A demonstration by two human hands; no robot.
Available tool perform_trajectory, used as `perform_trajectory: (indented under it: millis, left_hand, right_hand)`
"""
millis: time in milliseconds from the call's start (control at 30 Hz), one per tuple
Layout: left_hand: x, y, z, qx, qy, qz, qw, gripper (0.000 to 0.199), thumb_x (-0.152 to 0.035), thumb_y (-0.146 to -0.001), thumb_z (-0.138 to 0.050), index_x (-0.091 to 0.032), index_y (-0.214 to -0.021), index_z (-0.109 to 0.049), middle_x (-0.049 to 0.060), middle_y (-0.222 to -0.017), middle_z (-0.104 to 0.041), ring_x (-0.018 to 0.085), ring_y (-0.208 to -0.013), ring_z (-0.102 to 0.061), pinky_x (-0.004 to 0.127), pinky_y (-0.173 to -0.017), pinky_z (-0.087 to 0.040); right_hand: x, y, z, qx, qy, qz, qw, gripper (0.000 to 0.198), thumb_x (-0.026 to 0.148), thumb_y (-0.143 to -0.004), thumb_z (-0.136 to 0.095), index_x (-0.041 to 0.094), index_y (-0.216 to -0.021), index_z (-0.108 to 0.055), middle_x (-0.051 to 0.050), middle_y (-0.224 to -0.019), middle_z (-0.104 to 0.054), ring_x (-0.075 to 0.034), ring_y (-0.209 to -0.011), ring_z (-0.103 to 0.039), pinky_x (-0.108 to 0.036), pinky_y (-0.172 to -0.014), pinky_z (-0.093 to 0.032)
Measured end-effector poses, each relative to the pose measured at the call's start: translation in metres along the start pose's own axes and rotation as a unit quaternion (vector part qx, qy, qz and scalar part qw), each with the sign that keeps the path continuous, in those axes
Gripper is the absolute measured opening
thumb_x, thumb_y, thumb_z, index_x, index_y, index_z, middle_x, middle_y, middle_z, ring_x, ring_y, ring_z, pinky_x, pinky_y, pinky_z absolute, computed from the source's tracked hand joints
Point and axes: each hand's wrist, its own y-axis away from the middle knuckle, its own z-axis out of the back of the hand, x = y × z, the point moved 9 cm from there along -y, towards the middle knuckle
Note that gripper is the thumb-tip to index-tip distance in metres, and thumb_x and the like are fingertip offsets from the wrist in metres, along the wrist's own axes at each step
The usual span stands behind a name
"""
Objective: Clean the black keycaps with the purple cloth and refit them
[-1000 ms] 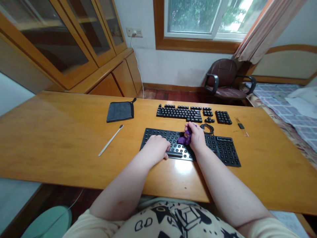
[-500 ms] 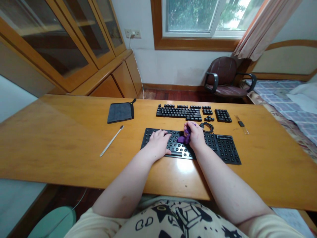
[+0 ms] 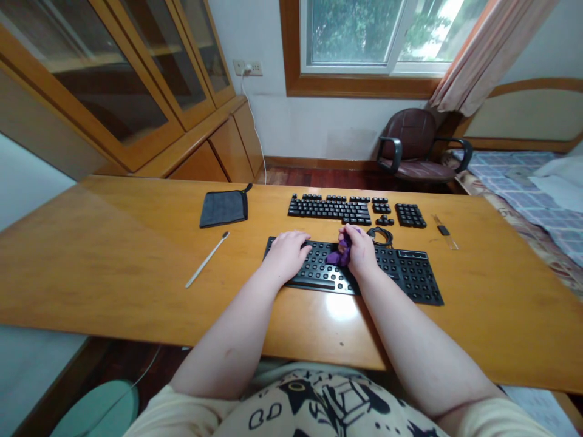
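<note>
A black keyboard [image 3: 314, 283] with its keycaps off lies on the desk, showing rows of bare switches. My left hand [image 3: 288, 254] rests palm down on its left part, fingers stretched toward the far edge and thumb out to the right. Over the middle of the keyboard, my right hand [image 3: 362, 252] is closed around a crumpled purple cloth [image 3: 337, 257]. Part of the cloth hangs out below the fingers onto the switches. Behind the right hand lies the coiled black cable [image 3: 381, 237].
Black keycaps [image 3: 330, 207] are laid out in keyboard order behind, with number-pad keycaps [image 3: 410, 215] at their right. A wire keycap puller [image 3: 444, 230] lies farther right. To the left are a grey pouch [image 3: 224, 207] and a thin white brush [image 3: 207, 260] on the wooden desk [image 3: 113, 261].
My left hand has shifted slightly away from me and to the left, its thumb moving up off the lower key rows. The right hand with the cloth stays nearly in place.
</note>
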Motion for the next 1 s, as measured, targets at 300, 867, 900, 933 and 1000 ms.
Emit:
perform_trajectory:
  millis: [300, 867, 900, 933, 1000]
  left_hand:
    - [0.005, -0.001, 0.013, -0.018, 0.048, 0.016, 0.999, 0.032, -0.024, -0.088, -0.035, -0.021, -0.107, -0.06, 0.003, -0.113, -0.061, 0.017, -0.106, -0.053, 0.032, -0.097, -0.038]
    - [-0.032, 0.008, -0.032, 0.04, -0.07, -0.023, 0.997, 0.061, -0.05, -0.079, -0.048, -0.025, -0.133, -0.033, 0.012, -0.144, -0.026, 0.03, -0.133, -0.02, 0.051, -0.107, -0.013]
    - [-0.031, 0.008, -0.036, 0.049, -0.073, -0.021, 0.996, 0.063, -0.05, -0.08, -0.047, -0.025, -0.135, -0.031, 0.012, -0.145, -0.025, 0.031, -0.133, -0.019, 0.052, -0.107, -0.012]
    - [-0.029, 0.008, -0.04, 0.055, -0.075, -0.015, 0.996, 0.063, -0.05, -0.08, -0.047, -0.025, -0.135, -0.029, 0.012, -0.144, -0.026, 0.031, -0.133, -0.019, 0.053, -0.106, -0.011]
    - [-0.026, 0.007, -0.045, 0.063, -0.078, -0.007, 0.995, 0.064, -0.051, -0.08, -0.044, -0.025, -0.136, -0.027, 0.012, -0.144, -0.027, 0.032, -0.133, -0.018, 0.054, -0.106, -0.009]
  right_hand:
    - [0.001, -0.001, 0.001, -0.002, -0.011, 0.0, 1.0, 0.025, 0.041, -0.073, -0.06, 0.017, -0.071, -0.056, 0.003, -0.057, -0.052, -0.005, -0.039, -0.038, -0.018, -0.034, -0.032]
    - [0.003, -0.001, 0.001, -0.005, -0.016, 0.002, 1.0, 0.025, 0.041, -0.072, -0.06, 0.017, -0.071, -0.057, 0.004, -0.056, -0.051, -0.005, -0.039, -0.037, -0.017, -0.034, -0.032]
    - [0.004, -0.001, 0.001, -0.004, -0.018, 0.004, 1.0, 0.025, 0.041, -0.072, -0.06, 0.017, -0.071, -0.057, 0.004, -0.056, -0.052, -0.005, -0.039, -0.037, -0.017, -0.034, -0.031]
    - [0.006, -0.001, 0.002, -0.004, -0.022, 0.008, 1.0, 0.024, 0.041, -0.073, -0.06, 0.017, -0.071, -0.057, 0.004, -0.057, -0.052, -0.005, -0.039, -0.037, -0.017, -0.034, -0.031]
    - [0.01, -0.001, 0.004, -0.009, -0.029, 0.021, 0.999, 0.024, 0.041, -0.073, -0.059, 0.017, -0.072, -0.057, 0.004, -0.057, -0.051, -0.004, -0.039, -0.037, -0.017, -0.034, -0.031]
